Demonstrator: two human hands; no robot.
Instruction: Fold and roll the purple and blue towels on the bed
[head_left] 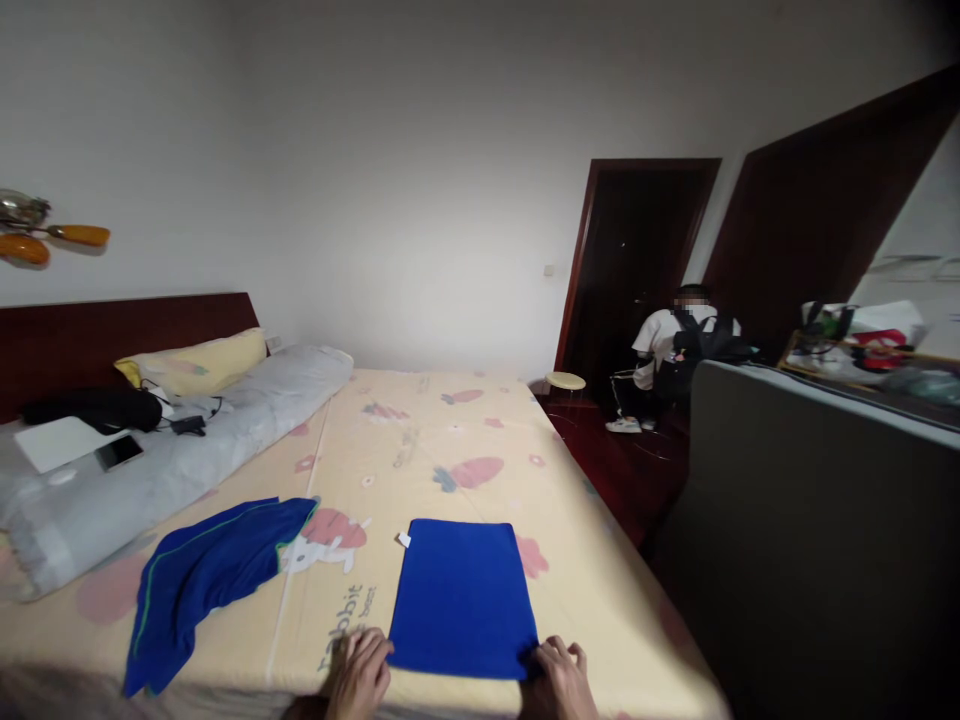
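A folded blue cloth lies flat as a neat rectangle on the yellow patterned bed sheet, a small white tag at its far left corner. My left hand rests at its near left corner, fingers curled on the edge. At the near right corner my right hand pinches the cloth's edge. A second blue garment with a green stripe lies crumpled to the left, apart from both hands.
A grey rolled quilt lies at the bed's head with a phone, white paper, black bag and yellow pillow. A person sits by the dark doorway beside a small stool. A dark cabinet stands right.
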